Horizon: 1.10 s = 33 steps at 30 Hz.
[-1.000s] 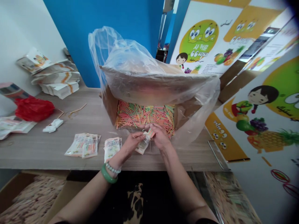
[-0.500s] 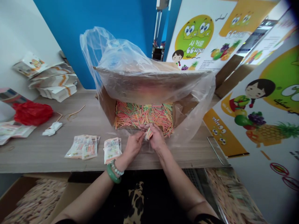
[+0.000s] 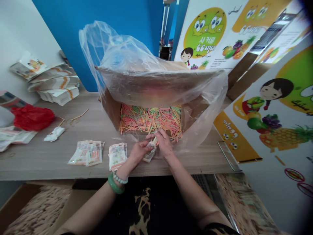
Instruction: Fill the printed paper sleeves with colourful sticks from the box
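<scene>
Just in front of the open carton, my left hand (image 3: 141, 151) is closed on a small clear and white packet (image 3: 149, 154). Close on its right, my right hand (image 3: 163, 141) holds a few thin candy sticks (image 3: 155, 140) at the packet's upper end. Many pink, green and orange sticks (image 3: 149, 119) lie in the plastic-lined carton (image 3: 158, 83). Left of my left hand is a small pile of printed packets (image 3: 117, 156), and farther left lies another pile of packets (image 3: 89, 152).
A red plastic bag (image 3: 33, 118), a crumpled white tissue (image 3: 54, 134) and stacked flat packaging (image 3: 58, 85) are at the left. Printed cartons (image 3: 266, 124) stand at the right. An open box (image 3: 36, 209) sits below the table's front edge.
The packet now shows more below my hands, hanging toward the table. My left hand has shifted slightly left, and the candy sticks are at its upper end.
</scene>
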{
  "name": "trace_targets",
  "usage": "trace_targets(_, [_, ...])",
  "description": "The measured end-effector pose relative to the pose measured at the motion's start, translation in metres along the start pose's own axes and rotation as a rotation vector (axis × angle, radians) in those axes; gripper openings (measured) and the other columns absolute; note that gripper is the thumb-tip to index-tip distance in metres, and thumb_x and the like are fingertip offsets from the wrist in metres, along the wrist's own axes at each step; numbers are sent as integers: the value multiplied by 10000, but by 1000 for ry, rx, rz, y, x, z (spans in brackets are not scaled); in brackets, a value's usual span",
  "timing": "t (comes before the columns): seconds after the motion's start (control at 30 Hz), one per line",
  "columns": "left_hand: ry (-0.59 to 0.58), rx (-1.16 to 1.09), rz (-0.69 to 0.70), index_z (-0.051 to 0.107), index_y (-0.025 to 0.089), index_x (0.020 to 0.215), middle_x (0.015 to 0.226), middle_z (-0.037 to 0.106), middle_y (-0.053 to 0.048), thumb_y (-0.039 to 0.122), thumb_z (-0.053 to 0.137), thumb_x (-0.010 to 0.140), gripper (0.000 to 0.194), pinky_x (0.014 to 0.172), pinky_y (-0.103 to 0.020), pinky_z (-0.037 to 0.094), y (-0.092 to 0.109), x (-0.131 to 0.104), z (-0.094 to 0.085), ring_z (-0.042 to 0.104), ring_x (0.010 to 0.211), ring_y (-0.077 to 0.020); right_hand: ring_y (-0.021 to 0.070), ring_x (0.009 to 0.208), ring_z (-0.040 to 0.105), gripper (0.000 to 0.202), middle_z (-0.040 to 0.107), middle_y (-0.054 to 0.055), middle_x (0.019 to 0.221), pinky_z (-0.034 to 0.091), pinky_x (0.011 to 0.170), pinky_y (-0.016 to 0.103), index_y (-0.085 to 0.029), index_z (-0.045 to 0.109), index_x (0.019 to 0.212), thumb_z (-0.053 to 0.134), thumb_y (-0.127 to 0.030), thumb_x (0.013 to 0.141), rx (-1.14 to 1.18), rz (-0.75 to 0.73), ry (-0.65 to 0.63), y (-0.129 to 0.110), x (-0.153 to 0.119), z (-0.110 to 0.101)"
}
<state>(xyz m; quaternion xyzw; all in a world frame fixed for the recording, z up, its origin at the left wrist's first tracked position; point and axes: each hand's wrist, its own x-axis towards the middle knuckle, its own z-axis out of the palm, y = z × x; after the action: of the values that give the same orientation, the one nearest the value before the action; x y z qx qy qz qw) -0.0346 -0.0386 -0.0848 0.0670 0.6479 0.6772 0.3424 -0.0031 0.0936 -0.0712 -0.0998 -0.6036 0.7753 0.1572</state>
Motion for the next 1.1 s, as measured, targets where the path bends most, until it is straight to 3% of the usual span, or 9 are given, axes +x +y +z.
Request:
trace_targets(0.1, [39, -47, 71, 710, 128, 749, 649, 644, 5, 493, 868, 550, 444, 576, -246, 372, -2, -3, 2, 504, 575, -115, 183, 677, 689, 215, 769, 6, 763, 503, 664, 301, -238, 517, 827, 594, -436, 856, 1, 29, -13, 0, -1, -4])
trace_targets(0.3, [-123, -139, -7, 731, 121, 845, 676, 657, -9, 482, 886, 566, 482, 601, -251, 403, -6, -7, 9, 544, 585, -123, 200, 672, 708, 213, 758, 3, 712, 527, 634, 316, -251, 487, 836, 584, -440, 852, 120, 52, 53, 3, -3, -2])
trace_targets(0.53, [-69, -51, 94, 722, 129, 810, 699, 676, -12, 515, 866, 581, 471, 643, -266, 433, -9, -3, 7, 569, 634, -144, 219, 688, 735, 211, 754, -6, 709, 564, 611, 333, -262, 471, 868, 598, -430, 850, 189, 71, 110, 1, 2, 2])
trace_targets(0.77, [-136, -132, -45, 716, 140, 832, 711, 688, -21, 503, 870, 587, 465, 594, -259, 427, -16, -6, 6, 570, 599, -134, 202, 645, 714, 186, 743, -8, 689, 554, 615, 330, -255, 475, 839, 577, -409, 856, 111, 72, 109, 4, -4, 5])
trace_targets(1.0, [16, -51, -57, 690, 134, 648, 549, 607, 21, 418, 888, 554, 359, 493, -227, 338, -14, -9, -1, 473, 492, -91, 196, 669, 703, 178, 742, -9, 696, 528, 666, 331, -255, 483, 816, 548, -408, 878, 27, 58, 85, 4, -6, 5])
trace_targets(1.1, [72, -114, -20, 696, 132, 614, 563, 632, 13, 383, 914, 509, 349, 530, -228, 379, -11, -12, -3, 498, 517, -93, 198, 661, 693, 163, 738, -8, 690, 519, 661, 331, -253, 485, 820, 540, -396, 875, 13, 52, 88, 1, -6, 5])
